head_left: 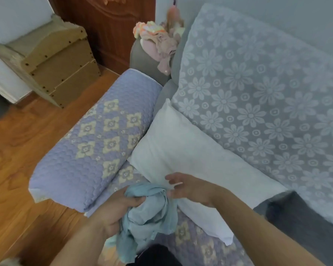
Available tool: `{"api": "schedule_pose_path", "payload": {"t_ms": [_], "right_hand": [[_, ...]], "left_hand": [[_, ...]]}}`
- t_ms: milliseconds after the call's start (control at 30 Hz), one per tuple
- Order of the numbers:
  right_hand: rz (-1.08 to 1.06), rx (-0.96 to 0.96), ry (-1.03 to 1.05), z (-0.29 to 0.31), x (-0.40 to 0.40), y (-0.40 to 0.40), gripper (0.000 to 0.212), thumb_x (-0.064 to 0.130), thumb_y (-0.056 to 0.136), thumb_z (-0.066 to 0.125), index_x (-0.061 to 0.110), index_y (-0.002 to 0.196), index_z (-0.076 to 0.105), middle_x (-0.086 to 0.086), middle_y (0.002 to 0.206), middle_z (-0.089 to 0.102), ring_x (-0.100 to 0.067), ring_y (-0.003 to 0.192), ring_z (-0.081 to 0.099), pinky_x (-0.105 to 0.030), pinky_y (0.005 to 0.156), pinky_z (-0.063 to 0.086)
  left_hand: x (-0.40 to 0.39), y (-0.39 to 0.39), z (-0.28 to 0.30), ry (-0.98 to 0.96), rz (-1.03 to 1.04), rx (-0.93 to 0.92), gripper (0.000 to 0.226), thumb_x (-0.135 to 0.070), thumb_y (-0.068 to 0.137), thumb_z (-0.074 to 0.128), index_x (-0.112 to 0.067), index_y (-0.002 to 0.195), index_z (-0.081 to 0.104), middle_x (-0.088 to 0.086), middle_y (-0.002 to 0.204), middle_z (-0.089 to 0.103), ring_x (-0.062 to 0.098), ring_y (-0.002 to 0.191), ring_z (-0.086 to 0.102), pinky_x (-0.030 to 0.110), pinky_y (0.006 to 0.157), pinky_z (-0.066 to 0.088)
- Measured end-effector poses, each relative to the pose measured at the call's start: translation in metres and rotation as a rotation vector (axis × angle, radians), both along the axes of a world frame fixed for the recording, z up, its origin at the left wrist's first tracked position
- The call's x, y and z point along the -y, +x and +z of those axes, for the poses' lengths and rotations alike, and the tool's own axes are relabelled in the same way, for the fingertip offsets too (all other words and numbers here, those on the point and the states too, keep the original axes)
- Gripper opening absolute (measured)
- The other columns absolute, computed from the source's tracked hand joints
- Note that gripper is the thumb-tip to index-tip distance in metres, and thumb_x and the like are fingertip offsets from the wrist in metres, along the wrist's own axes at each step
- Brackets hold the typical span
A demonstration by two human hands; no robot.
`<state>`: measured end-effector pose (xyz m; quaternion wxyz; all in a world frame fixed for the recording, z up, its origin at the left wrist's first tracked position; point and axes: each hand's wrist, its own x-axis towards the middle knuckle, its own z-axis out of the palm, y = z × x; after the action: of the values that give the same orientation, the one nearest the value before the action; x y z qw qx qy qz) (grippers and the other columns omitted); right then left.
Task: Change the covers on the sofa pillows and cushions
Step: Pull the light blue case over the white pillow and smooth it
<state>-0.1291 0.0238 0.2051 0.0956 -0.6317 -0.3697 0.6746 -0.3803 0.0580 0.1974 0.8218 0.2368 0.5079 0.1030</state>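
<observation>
Left hand (112,212) grips blue cover (148,214); right hand (186,187) spread on white pillow (190,158); quilted sofa (96,150), wood floor (17,160).

Thin, crumpled light-blue cloth cover (150,214); smooth matt white fabric pillow (183,150); quilted lilac armrest cover (96,143); glossy wooden floor (17,150).

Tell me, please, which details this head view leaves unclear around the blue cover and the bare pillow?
- Blue cover, head view: bunched in the left hand; its opening is hidden in folds.
- Right hand: motion blur hides its grip.
- White pillow: near edge hidden behind both hands.
- Pink bundle on the sofa: too blurred to identify.
</observation>
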Motion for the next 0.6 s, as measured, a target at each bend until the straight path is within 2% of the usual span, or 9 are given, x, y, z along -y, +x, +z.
{"api": "schedule_pose_path", "payload": {"t_ms": [67,100,167,233,300,367,433,500,600], "right_hand": [[-0.100,0.210,0.136,-0.023,-0.055,0.031,0.074,0.047,0.086,0.074,0.031,0.150,0.039,0.004,0.153,0.037,-0.015,0.138,0.038,-0.029,0.101,0.040],[-0.131,0.435,0.237,-0.039,-0.087,0.049,0.081,0.050,0.086,0.073,0.026,0.153,0.034,0.001,0.157,0.033,-0.019,0.142,0.034,-0.032,0.107,0.038],[-0.103,0.831,0.310,-0.078,-0.142,0.082,0.099,0.059,0.083,0.070,0.018,0.158,0.020,-0.009,0.163,0.022,-0.028,0.150,0.020,-0.041,0.120,0.021],[-0.036,0.924,0.189,-0.124,-0.170,0.101,0.116,0.072,0.077,0.067,0.019,0.159,0.005,-0.011,0.166,0.013,-0.034,0.151,0.013,-0.050,0.122,0.014],[0.074,0.867,0.070,-0.162,-0.165,0.094,0.118,0.077,0.078,0.061,0.018,0.160,0.000,-0.008,0.167,0.010,-0.033,0.151,0.016,-0.052,0.122,0.014],[0.055,0.834,0.111,-0.178,-0.125,0.063,0.093,0.065,0.090,0.055,0.013,0.157,0.017,-0.008,0.162,0.028,-0.030,0.145,0.032,-0.043,0.117,0.025],[-0.019,0.800,0.273,-0.169,-0.065,0.032,0.056,0.047,0.099,0.054,0.013,0.142,0.044,-0.008,0.137,0.057,-0.029,0.123,0.055,-0.035,0.097,0.040],[0.075,0.851,0.378,-0.139,-0.007,0.023,0.034,0.031,0.101,0.052,0.017,0.132,0.054,-0.006,0.121,0.065,-0.025,0.107,0.061,-0.031,0.084,0.042],[0.191,0.999,0.377,-0.080,0.032,0.063,0.023,0.024,0.099,0.050,0.020,0.117,0.063,-0.003,0.110,0.069,-0.025,0.098,0.064,-0.031,0.073,0.040]], "left_hand": [[-0.016,-0.012,-0.017,0.006,0.130,-0.056,0.045,-0.008,0.088,0.070,-0.006,0.132,0.063,0.019,0.122,0.071,0.036,0.112,0.069,0.046,0.091,0.058],[-0.025,-0.017,-0.027,0.010,0.192,-0.071,0.044,-0.010,0.088,0.069,-0.006,0.131,0.064,0.019,0.121,0.072,0.036,0.110,0.070,0.045,0.089,0.059],[-0.038,-0.022,-0.042,0.006,0.293,-0.049,0.039,-0.012,0.091,0.064,-0.007,0.129,0.065,0.020,0.121,0.072,0.037,0.111,0.070,0.048,0.093,0.056],[-0.044,-0.027,-0.052,0.003,0.351,-0.002,0.038,-0.011,0.095,0.059,-0.008,0.133,0.064,0.020,0.127,0.069,0.038,0.117,0.066,0.052,0.100,0.053],[-0.045,-0.029,-0.059,0.006,0.376,0.053,0.043,-0.004,0.094,0.058,-0.008,0.137,0.060,0.020,0.131,0.066,0.038,0.123,0.063,0.052,0.100,0.053],[-0.042,-0.025,-0.060,-0.006,0.390,0.101,0.049,0.004,0.091,0.058,-0.006,0.138,0.059,0.022,0.132,0.065,0.040,0.124,0.062,0.052,0.100,0.053],[-0.037,-0.017,-0.058,-0.027,0.397,0.102,0.050,0.008,0.085,0.060,-0.004,0.134,0.062,0.023,0.129,0.067,0.041,0.120,0.064,0.051,0.095,0.056],[-0.033,-0.006,-0.051,-0.050,0.379,0.078,0.054,0.011,0.078,0.067,-0.001,0.130,0.064,0.025,0.128,0.066,0.044,0.120,0.063,0.050,0.088,0.060],[-0.027,0.012,-0.029,-0.027,0.320,0.052,0.059,0.014,0.075,0.064,0.000,0.132,0.062,0.027,0.129,0.065,0.047,0.119,0.061,0.049,0.082,0.061]]}}
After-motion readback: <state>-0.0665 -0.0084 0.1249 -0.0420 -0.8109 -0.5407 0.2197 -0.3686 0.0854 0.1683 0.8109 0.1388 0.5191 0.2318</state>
